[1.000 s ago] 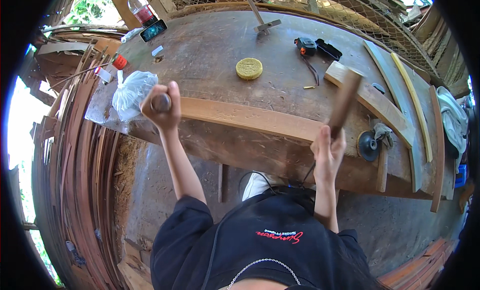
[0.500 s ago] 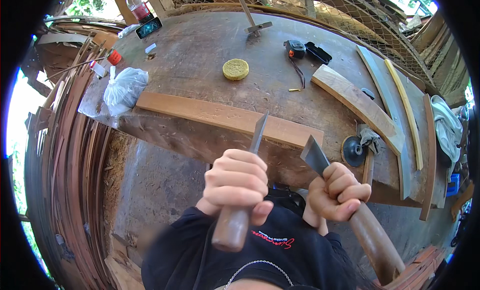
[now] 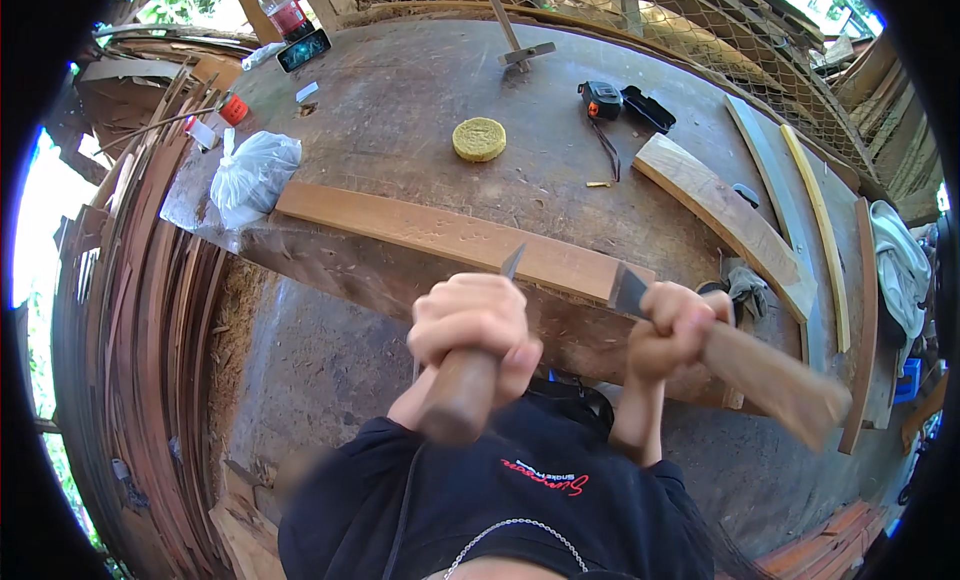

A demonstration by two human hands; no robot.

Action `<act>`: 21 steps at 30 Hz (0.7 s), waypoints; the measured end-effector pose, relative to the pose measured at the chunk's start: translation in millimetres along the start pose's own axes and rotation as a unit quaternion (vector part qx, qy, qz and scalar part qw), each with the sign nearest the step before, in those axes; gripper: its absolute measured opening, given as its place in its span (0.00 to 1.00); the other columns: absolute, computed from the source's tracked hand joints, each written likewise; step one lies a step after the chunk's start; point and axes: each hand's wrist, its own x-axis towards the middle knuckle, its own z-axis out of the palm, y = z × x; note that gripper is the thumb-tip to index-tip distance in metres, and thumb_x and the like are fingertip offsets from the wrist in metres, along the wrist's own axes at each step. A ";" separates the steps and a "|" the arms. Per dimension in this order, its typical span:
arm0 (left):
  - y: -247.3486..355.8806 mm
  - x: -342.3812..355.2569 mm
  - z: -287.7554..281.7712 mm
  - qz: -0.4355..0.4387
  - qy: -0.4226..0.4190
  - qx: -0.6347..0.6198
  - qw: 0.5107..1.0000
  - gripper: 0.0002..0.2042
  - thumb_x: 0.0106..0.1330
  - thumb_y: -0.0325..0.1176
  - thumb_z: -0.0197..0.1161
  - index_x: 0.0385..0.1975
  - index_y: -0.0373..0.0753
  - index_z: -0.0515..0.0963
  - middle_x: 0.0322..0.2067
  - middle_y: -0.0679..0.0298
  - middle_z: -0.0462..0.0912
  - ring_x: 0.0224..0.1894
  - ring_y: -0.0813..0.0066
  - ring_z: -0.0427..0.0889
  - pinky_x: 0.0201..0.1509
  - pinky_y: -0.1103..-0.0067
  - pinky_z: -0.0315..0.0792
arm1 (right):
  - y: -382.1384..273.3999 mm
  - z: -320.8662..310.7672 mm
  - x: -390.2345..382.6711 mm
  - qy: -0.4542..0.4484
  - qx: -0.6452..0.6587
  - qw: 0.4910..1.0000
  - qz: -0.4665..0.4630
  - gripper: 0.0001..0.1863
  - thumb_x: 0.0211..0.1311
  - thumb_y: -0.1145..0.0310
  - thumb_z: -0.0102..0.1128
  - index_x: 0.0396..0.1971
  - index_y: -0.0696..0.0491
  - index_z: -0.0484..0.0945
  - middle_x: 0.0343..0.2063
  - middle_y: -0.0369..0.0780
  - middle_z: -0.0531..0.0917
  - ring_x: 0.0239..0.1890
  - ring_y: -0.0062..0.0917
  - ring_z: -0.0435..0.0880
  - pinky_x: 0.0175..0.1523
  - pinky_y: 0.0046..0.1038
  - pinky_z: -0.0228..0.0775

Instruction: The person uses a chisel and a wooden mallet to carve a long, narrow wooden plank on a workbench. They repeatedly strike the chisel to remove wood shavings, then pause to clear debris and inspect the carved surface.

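Observation:
My left hand (image 3: 468, 320) is closed round the wooden handle of a chisel (image 3: 458, 398). Its narrow steel blade pokes up past the fist, over the near edge of a long reddish-brown plank (image 3: 420, 223). My right hand (image 3: 675, 330) grips a second chisel (image 3: 775, 380), whose wide flat blade reaches toward the plank's right end. The long wooden handle of this one slants down to the right, slightly blurred. Whether either blade touches the plank I cannot tell. The plank lies along the front edge of the worktable (image 3: 385, 120).
A round yellow disc (image 3: 479, 140), a tape measure (image 3: 602, 100) and its black case (image 3: 648, 109) lie beyond the plank. To the right are a curved wood piece (image 3: 725, 218) and long strips. A plastic bag (image 3: 255, 180), phone (image 3: 304, 51) and bottle (image 3: 283, 10) stand left.
Both hands have moved up toward the plank with their chisels. The right chisel's handle has swung up to a flatter slant, and the right hand now covers much of a black round pad.

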 end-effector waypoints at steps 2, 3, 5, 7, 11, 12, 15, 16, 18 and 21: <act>-6.6 -5.3 -1.7 -0.152 -0.057 0.073 0.984 0.06 0.44 0.23 0.59 0.13 0.38 0.68 0.09 0.67 0.69 0.12 0.78 0.69 0.17 0.84 0.62 | -17.6 4.5 9.4 -0.023 0.128 0.991 -0.040 0.14 0.61 0.68 0.42 0.18 0.48 0.51 0.05 0.28 0.53 0.08 0.12 0.47 0.15 0.19 0.41; -9.2 -6.6 -0.4 -0.153 -0.062 0.063 0.984 0.07 0.44 0.22 0.59 0.13 0.38 0.68 0.09 0.66 0.69 0.12 0.78 0.69 0.17 0.85 0.62 | -19.0 2.3 7.3 -0.040 0.136 0.989 -0.041 0.14 0.62 0.65 0.43 0.19 0.49 0.53 0.06 0.29 0.56 0.10 0.13 0.52 0.17 0.19 0.45; -13.8 -6.9 2.0 -0.159 -0.072 0.056 0.983 0.07 0.44 0.22 0.59 0.13 0.38 0.68 0.10 0.66 0.70 0.13 0.78 0.70 0.18 0.85 0.63 | -19.9 -5.0 3.4 -0.074 0.150 0.985 -0.043 0.16 0.63 0.60 0.45 0.20 0.50 0.55 0.08 0.31 0.61 0.14 0.15 0.62 0.20 0.21 0.53; -16.4 -5.4 3.1 -0.168 -0.085 0.060 0.980 0.06 0.46 0.23 0.60 0.14 0.38 0.69 0.11 0.65 0.71 0.14 0.78 0.71 0.18 0.85 0.63 | -0.4 -7.4 -10.7 -0.061 0.064 0.996 0.011 0.16 0.63 0.62 0.46 0.20 0.51 0.56 0.09 0.31 0.62 0.15 0.14 0.62 0.21 0.20 0.53; -20.9 0.9 -3.1 -0.184 0.036 -0.088 0.978 0.08 0.53 0.29 0.57 0.17 0.40 0.66 0.10 0.68 0.68 0.11 0.81 0.65 0.16 0.84 0.59 | 50.3 -12.1 -19.8 -0.078 -0.178 0.980 0.038 0.14 0.62 0.73 0.46 0.19 0.50 0.55 0.09 0.30 0.57 0.10 0.11 0.53 0.16 0.19 0.48; -14.1 7.0 -2.8 -0.154 0.075 -0.113 0.979 0.08 0.55 0.30 0.54 0.18 0.41 0.64 0.09 0.70 0.65 0.10 0.82 0.62 0.16 0.84 0.56 | 47.1 -10.7 -13.2 -0.088 -0.168 0.981 0.044 0.13 0.62 0.73 0.46 0.20 0.50 0.56 0.09 0.30 0.57 0.10 0.11 0.53 0.16 0.19 0.49; 8.6 30.8 -11.4 -0.048 0.089 -0.098 0.990 0.09 0.58 0.30 0.46 0.17 0.44 0.58 0.07 0.73 0.59 0.08 0.85 0.53 0.14 0.84 0.49 | 16.1 -4.2 2.5 -0.067 -0.106 0.991 0.043 0.12 0.64 0.71 0.45 0.21 0.50 0.56 0.08 0.29 0.56 0.09 0.11 0.51 0.15 0.20 0.46; 12.4 33.4 -12.6 -0.027 0.070 -0.080 0.994 0.09 0.58 0.29 0.44 0.17 0.44 0.57 0.07 0.73 0.58 0.08 0.85 0.51 0.15 0.84 0.48 | 3.7 -3.4 8.5 -0.051 -0.082 0.995 0.038 0.12 0.65 0.70 0.44 0.21 0.49 0.56 0.07 0.28 0.56 0.09 0.11 0.50 0.15 0.20 0.45; -2.7 24.0 -5.8 -0.044 0.114 -0.058 0.991 0.08 0.57 0.28 0.45 0.16 0.44 0.59 0.08 0.72 0.60 0.08 0.86 0.53 0.15 0.84 0.52 | -14.8 -2.6 15.8 -0.018 0.028 0.999 0.025 0.12 0.66 0.68 0.41 0.21 0.49 0.57 0.06 0.28 0.54 0.08 0.11 0.47 0.14 0.20 0.41; -42.3 2.8 1.2 -0.159 0.082 0.095 0.979 0.08 0.57 0.27 0.55 0.19 0.39 0.64 0.10 0.73 0.63 0.12 0.88 0.60 0.17 0.87 0.56 | -41.0 -4.2 25.6 0.011 0.043 0.999 -0.031 0.12 0.67 0.65 0.38 0.22 0.48 0.58 0.05 0.28 0.50 0.08 0.11 0.43 0.15 0.20 0.36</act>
